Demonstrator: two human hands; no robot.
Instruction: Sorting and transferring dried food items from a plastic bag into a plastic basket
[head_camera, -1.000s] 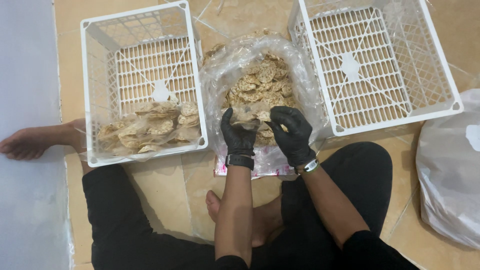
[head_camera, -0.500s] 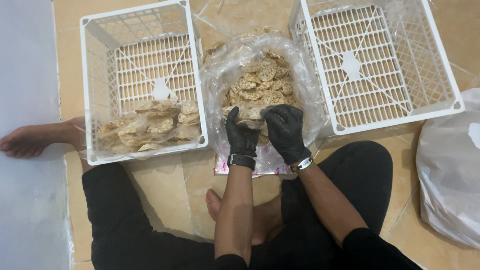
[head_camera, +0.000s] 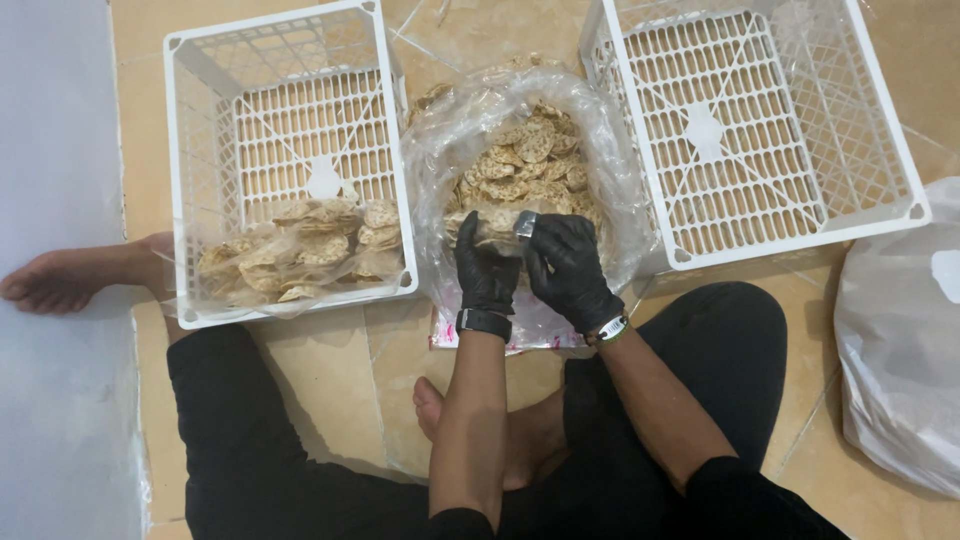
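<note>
At the centre of the frame both hands, in black gloves, work at the near edge of a large clear plastic bag of round, pale-brown crackers lying open on the tan tiled floor. The left hand is clenched on a small stack of crackers at the bag's mouth, and the right hand has its fingers curled around the same stack, pinching a small shiny piece at its top. Compared with a moment ago, the two hands have closed in tighter together and the grip looks more gathered. A white plastic lattice crate at upper left holds wrapped cracker packs along its near side; a second white crate at upper right shows only clear film.
</note>
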